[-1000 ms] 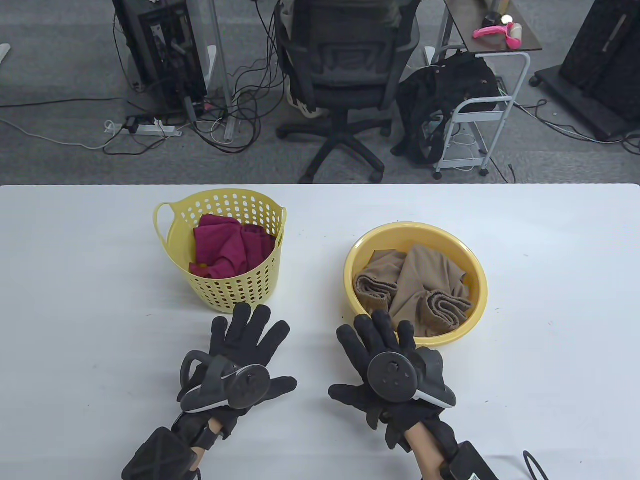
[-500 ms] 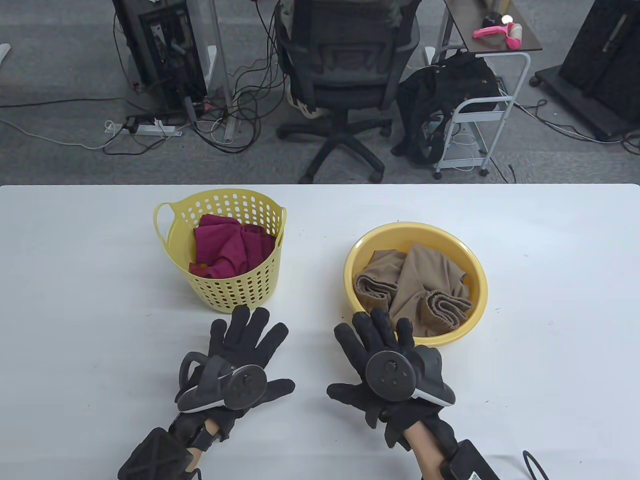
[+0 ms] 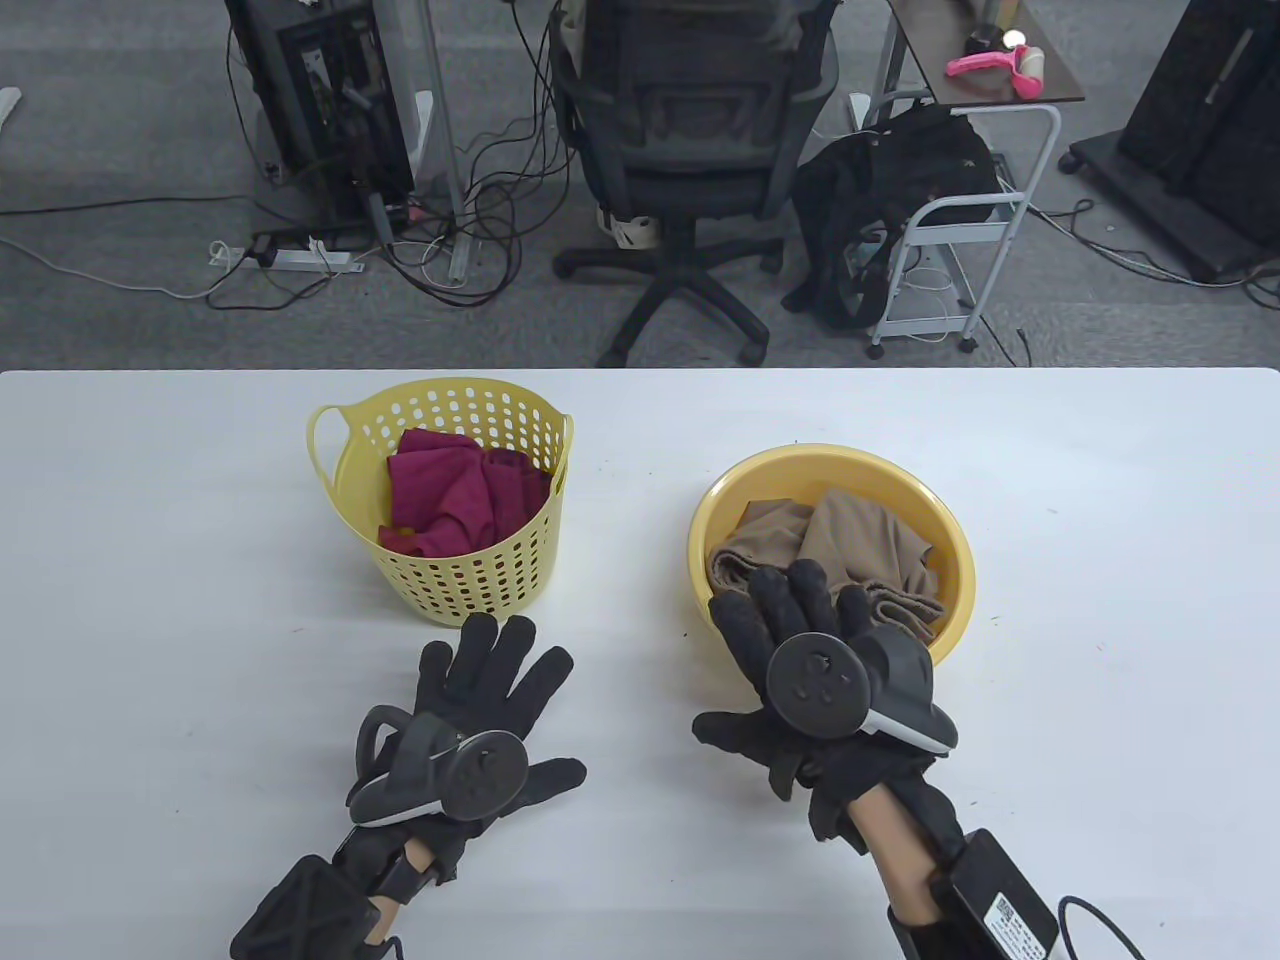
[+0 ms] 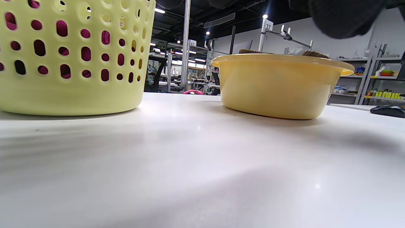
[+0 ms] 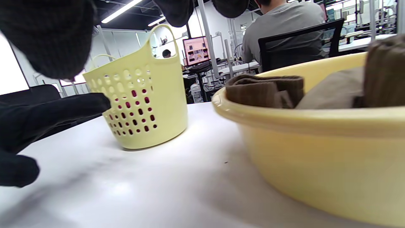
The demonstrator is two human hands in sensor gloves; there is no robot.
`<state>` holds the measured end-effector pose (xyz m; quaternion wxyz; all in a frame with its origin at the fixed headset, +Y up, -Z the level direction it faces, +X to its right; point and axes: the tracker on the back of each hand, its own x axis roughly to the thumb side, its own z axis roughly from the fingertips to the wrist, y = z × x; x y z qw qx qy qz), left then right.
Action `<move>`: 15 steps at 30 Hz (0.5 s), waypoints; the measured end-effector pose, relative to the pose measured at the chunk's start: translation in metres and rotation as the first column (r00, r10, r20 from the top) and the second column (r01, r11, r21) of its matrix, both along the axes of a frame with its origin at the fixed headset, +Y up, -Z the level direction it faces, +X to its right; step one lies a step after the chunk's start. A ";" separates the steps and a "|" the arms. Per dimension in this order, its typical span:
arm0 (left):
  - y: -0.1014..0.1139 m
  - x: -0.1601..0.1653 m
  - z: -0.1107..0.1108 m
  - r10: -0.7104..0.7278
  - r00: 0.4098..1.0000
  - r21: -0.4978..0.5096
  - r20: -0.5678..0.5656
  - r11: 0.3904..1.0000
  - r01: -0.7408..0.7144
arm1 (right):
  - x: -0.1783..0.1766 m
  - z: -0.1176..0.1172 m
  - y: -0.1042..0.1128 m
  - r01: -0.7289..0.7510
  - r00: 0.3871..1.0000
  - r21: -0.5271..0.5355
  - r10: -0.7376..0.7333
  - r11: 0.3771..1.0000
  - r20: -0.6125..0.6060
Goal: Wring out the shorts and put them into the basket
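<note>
Brown shorts (image 3: 860, 545) bunched in yellow basin (image 3: 950, 545), right of perforated yellow basket (image 3: 455, 585) holding crimson cloth (image 3: 455, 490). Right hand (image 3: 800, 660) spread, fingers straight, reaching over basin's near rim above shorts; contact unclear. Left hand (image 3: 480, 710) flat on white table (image 3: 150, 600), fingers splayed, just before basket.

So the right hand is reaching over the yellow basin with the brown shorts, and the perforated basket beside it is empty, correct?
Not quite: the basket is not empty; the table view shows a dark red cloth in it. The right hand does reach over the basin holding the brown shorts.
</note>
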<state>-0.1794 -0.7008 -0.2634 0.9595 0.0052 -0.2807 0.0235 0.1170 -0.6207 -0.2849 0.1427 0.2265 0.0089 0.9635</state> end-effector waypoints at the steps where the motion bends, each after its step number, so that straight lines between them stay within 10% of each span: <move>1: 0.000 0.000 0.000 -0.006 1.000 -0.004 0.002 1.000 0.006 | 0.004 -0.002 0.002 -0.010 1.000 -0.007 0.010 1.000 0.009; 15: 0.000 -0.001 0.002 0.001 1.000 0.007 0.010 1.000 -0.001 | 0.063 -0.036 -0.005 -0.108 0.981 -0.118 0.125 0.987 0.147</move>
